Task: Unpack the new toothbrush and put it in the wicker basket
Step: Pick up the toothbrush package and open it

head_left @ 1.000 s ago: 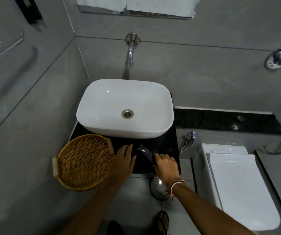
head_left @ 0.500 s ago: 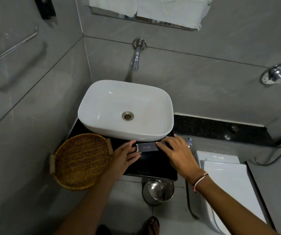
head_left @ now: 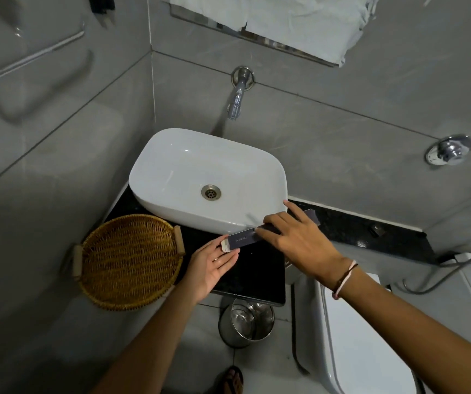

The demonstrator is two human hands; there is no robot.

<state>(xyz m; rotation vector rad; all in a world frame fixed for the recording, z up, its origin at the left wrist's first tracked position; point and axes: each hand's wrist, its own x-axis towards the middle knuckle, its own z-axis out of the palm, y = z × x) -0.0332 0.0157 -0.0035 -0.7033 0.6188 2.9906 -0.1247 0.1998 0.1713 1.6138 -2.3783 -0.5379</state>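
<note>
You held the dark, slim box [head_left: 268, 230] in both hands above the black worktop [head_left: 252, 273], just in front of the white sink [head_left: 177, 177]. Your right hand [head_left: 297, 237] lay over the box's middle, fingers closed around it, with the far end poking out past the knuckles to the right. Your left hand [head_left: 214, 265] pinched the near, pale end of the box between thumb and fingertips, palm turned up. Small white lettering showed on the box's side, too small to read. The toothbrush itself could not be seen. The wicker basket [head_left: 129, 260] sat at the left end of the worktop, just beside your left hand and empty as far as its weave showed. A steel bin [head_left: 247, 321] stood on the floor below the worktop's near edge, and a white toilet [head_left: 365, 345] stood to the right. A tap [head_left: 235, 100] jutted from the grey wall beyond the sink.
</note>
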